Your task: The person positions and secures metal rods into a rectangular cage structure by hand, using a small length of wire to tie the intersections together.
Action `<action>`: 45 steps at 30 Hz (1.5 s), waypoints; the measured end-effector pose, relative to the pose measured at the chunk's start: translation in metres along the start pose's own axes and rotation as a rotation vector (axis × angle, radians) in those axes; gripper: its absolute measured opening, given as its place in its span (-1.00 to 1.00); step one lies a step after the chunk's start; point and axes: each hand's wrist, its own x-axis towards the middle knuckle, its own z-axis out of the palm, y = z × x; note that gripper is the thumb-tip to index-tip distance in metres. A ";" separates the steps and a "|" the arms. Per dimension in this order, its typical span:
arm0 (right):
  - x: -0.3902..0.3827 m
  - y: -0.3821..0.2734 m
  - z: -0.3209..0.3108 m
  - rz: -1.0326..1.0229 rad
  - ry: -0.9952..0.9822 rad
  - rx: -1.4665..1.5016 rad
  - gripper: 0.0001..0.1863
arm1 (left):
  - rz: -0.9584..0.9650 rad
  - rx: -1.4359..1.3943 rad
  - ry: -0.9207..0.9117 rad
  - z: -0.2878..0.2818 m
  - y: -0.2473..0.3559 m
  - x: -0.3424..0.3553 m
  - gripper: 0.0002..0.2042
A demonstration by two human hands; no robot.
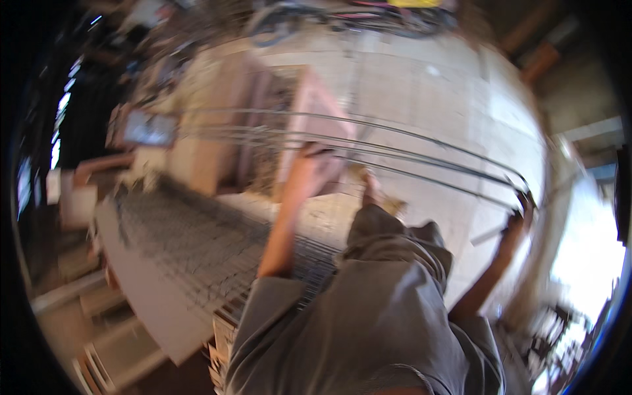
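Note:
A bundle of long, thin metal rods (421, 156) stretches across in front of me, with a bent, loop-like end at the right. My left hand (315, 170) is closed on the rods near their middle. At the bent end, my right hand (520, 214) grips them, its fingers partly blurred. Beside that hand shows a short grey strip (488, 236); whether I hold it cannot be told. Behind my left hand stands an open pinkish box (316, 105) with brownish contents that are too blurred to name.
On my left, dark wire mesh (197, 237) covers part of a pale-topped table (148, 276). My foot (372, 187) is on the pale floor (408, 85). Cables or hoses (296, 23) lie at the far edge. Wooden pieces (125, 345) are at the lower left.

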 end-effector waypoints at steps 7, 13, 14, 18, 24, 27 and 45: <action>-0.007 -0.060 0.024 0.400 0.096 0.416 -0.66 | 0.023 0.032 -0.049 -0.025 0.019 0.006 -0.82; -0.008 -0.067 0.011 0.372 0.047 0.515 -0.50 | 0.070 0.070 -0.025 -0.022 0.020 0.007 -0.82; -0.008 -0.066 0.012 0.368 0.046 0.518 -0.50 | 0.086 0.094 -0.012 -0.023 0.021 0.007 -0.82; -0.014 -0.053 0.020 0.487 0.035 0.534 -0.50 | -0.067 -0.001 -0.011 -0.012 0.007 -0.014 -0.80; -0.056 0.054 -0.017 0.029 -0.109 0.029 -0.32 | 0.073 -0.134 0.023 -0.004 0.001 -0.005 -0.78; -0.070 0.105 -0.035 -0.154 -0.117 -0.038 -0.18 | 0.035 -0.160 0.028 -0.008 0.005 -0.010 -0.79; -0.067 -0.009 -0.019 0.102 -0.038 0.386 -0.57 | -0.026 -0.062 -0.127 -0.031 0.009 0.006 -0.82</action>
